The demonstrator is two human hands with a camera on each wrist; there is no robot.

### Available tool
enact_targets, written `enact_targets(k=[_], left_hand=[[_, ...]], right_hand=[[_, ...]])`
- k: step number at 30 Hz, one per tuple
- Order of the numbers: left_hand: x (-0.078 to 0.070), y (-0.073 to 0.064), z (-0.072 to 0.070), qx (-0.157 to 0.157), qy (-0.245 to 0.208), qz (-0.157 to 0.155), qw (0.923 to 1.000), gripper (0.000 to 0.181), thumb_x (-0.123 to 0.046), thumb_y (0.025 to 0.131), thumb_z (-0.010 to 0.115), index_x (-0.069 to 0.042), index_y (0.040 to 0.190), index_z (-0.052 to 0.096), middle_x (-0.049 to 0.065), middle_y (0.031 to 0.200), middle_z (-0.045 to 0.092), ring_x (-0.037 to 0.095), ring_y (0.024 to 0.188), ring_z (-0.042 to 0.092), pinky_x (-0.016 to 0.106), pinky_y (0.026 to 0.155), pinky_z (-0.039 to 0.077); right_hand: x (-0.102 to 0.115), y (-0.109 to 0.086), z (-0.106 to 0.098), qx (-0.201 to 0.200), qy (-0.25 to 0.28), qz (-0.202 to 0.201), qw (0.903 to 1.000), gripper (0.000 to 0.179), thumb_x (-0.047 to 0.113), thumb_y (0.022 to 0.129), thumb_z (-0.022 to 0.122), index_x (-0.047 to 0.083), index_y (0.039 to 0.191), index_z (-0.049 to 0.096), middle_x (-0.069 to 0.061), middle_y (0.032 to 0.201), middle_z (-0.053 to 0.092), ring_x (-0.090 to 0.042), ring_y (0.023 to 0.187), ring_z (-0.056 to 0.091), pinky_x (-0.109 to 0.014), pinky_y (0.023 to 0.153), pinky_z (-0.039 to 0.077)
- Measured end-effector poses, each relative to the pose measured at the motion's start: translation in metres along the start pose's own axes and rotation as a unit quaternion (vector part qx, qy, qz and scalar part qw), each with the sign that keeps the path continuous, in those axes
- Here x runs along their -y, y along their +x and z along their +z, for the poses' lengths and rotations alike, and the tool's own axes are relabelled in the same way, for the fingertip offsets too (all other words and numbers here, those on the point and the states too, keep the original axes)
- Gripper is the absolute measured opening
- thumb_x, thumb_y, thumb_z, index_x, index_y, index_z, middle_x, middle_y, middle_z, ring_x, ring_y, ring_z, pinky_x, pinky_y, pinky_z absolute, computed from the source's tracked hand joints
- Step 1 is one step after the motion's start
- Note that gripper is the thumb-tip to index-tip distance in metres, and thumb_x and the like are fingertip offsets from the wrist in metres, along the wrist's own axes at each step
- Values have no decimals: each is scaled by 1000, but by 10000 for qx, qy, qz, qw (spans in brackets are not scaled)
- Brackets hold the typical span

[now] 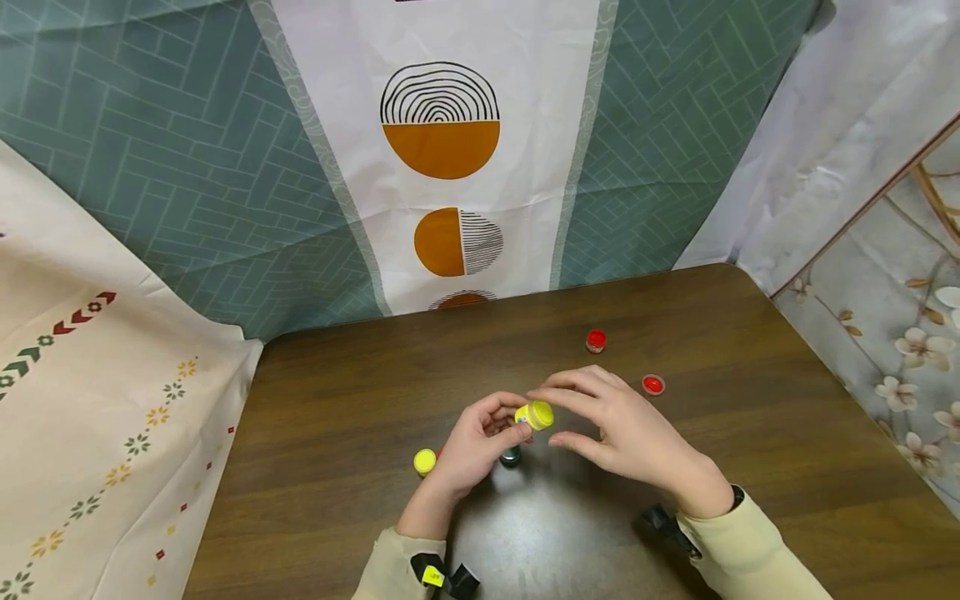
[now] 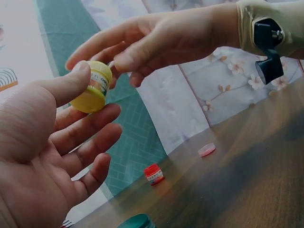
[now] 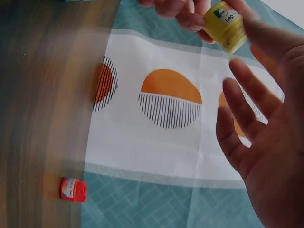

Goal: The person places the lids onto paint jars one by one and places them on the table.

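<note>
A small yellow paint jar (image 1: 535,414), with a printed label, is tilted above the table. My left hand (image 1: 480,442) pinches it between thumb and fingers; in the left wrist view the remaining fingers are loosely bent below the jar (image 2: 92,90). Close to the jar on its right is my right hand (image 1: 626,425), its fingers spread and gently bent; whether a fingertip touches the jar, I cannot tell. Partly hidden by the left hand, a dark green jar (image 1: 511,456) stands on the table. Left of that hand is another yellow-topped jar (image 1: 424,462), beside a barely visible red thing.
Toward the back of the brown wooden table (image 1: 337,392) stands a red jar (image 1: 596,340). A round red lid or shallow dish (image 1: 653,384) lies beyond the right hand. Patterned cloths (image 1: 480,192) hang behind and beside the table.
</note>
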State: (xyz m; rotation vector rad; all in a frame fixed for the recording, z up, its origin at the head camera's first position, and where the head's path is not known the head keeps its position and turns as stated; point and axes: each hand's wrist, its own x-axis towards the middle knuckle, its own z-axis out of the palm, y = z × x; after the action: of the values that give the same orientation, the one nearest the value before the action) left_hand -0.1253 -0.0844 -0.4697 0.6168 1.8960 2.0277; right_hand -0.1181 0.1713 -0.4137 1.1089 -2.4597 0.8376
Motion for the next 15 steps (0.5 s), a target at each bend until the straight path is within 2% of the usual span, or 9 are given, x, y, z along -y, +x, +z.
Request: enact_targets(k=[2,5,8,10,13,15], left_hand=[[-1,-1,-1,64,-50,-2,10000,31,-8,103,72,5,130,64,7,113,75,17,92,72,44,89,59],[-1,-1,-1,175,-52,-6,9998,32,-9,103,72,6,130,64,7,114,75,17,94,71,38,87,59],[-2,-1,-1,169,75,33,9998,32,-8,100,76,3,129,66,6,113,76,20,95,69,31,84,57],[-2,-1,-1,122,199,83,9997,31,-7,97,79,1,126,68,6,111,77,21,95,68,29,83,56],[-2,-1,0,89,353,222,9991,30,-4,93,83,-2,120,71,7,108,78,23,94,69,33,84,56],[-1,-1,1,54,482,349,9982,29,-4,91,85,-4,117,72,8,107,79,21,93,70,38,85,57]], right_hand=[[-1,1,-1,145,92,-235,9996,54,22,91,89,25,141,70,8,133,66,-17,122,60,-43,100,50],[-2,2,2,178,8,-337,9993,46,20,92,87,22,135,72,10,126,68,-14,116,60,-37,98,51],[1,3,6,220,-210,-155,9994,35,34,96,81,19,126,71,12,116,67,-12,109,59,-35,93,51],[3,4,9,291,-351,44,9990,33,46,100,73,18,118,69,13,108,64,-10,101,57,-33,87,50],[8,4,15,409,-553,390,9969,37,57,105,62,20,104,64,14,94,55,-8,89,48,-28,76,46],[11,4,18,428,-637,598,9953,36,56,106,62,23,94,59,14,85,48,-7,81,43,-27,71,42]])
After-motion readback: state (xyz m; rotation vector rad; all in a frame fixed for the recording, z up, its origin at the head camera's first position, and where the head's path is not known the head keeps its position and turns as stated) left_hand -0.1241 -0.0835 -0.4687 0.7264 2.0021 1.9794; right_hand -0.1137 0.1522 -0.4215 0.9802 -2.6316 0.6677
